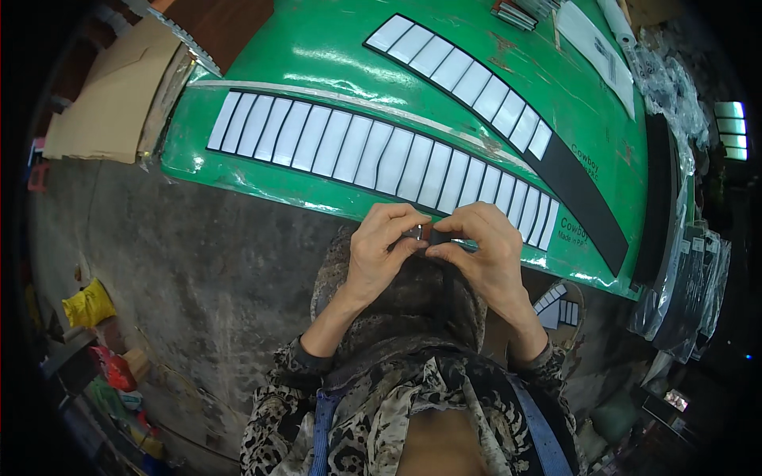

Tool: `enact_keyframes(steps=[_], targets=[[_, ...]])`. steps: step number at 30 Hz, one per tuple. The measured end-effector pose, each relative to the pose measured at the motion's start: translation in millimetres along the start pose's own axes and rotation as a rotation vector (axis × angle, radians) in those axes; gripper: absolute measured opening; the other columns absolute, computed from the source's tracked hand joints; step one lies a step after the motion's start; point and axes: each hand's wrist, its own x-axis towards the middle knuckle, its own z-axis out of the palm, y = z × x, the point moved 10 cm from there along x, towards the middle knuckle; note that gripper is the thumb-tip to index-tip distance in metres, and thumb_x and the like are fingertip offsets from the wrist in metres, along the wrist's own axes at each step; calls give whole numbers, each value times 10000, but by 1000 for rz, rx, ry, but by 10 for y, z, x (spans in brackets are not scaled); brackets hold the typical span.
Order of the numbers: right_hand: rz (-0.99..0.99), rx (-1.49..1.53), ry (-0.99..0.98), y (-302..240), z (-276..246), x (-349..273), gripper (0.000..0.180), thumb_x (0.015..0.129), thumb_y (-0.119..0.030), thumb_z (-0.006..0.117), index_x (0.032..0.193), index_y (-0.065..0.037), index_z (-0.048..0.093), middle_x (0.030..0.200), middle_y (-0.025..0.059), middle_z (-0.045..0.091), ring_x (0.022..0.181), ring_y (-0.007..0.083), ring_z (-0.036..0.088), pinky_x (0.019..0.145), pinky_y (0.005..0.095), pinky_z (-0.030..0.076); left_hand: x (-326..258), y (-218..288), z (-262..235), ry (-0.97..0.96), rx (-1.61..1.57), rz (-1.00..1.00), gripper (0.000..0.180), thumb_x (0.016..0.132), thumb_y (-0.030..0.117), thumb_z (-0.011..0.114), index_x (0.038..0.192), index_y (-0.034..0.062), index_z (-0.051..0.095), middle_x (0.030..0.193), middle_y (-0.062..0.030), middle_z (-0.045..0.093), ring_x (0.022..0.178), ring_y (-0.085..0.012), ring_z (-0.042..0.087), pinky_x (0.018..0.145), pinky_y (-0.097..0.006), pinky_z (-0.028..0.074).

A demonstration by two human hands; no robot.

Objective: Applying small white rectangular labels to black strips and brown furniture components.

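Green table [333,47] behind; left hand [381,250] and right hand [484,254] both pinched on 1 small dark piece [426,232].

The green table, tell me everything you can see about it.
The green table has a glossy, light-reflecting top with worn, scraped patches of rust colour near its far side. Two long black strips lie across it, carrying rows of white rectangular pieces. Papers and small packets lie at its far edge, and plastic bags are heaped along its right side. The left hand and right hand work together at its near edge.
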Motion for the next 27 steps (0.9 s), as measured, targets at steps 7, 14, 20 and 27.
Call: enact_keyframes(steps=[7,14,20,27], targets=[[-53,-98,-36,-80,32,47,289,572,-199,797,815,-98,677,761,11,579,708,206,527,621,337,421,-6,17,-15,2,-4,28,383,597,-65,725,964,25,664,935,-75,628,863,-250,594,715,-333,490],[-48,-108,-51,-89,51,60,288,569,-196,796,812,-95,680,756,10,573,700,202,525,613,333,418,-13,33,-20,-14,15,54,356,644,-93,680,982,16,667,951,-93,621,877,-218,607,730,-302,499],[-29,-100,-55,-58,66,50,293,566,-191,799,813,-88,679,750,13,573,686,200,529,606,332,421,-20,26,-17,4,-1,53,388,586,-109,690,954,10,654,941,-87,623,861,-261,592,703,-339,489],[-31,-103,-44,-67,64,41,292,567,-179,804,812,-84,676,757,17,578,695,204,541,607,335,426,-16,47,-21,8,5,73,395,580,-115,689,953,11,652,940,-90,621,857,-261,591,693,-341,486]])
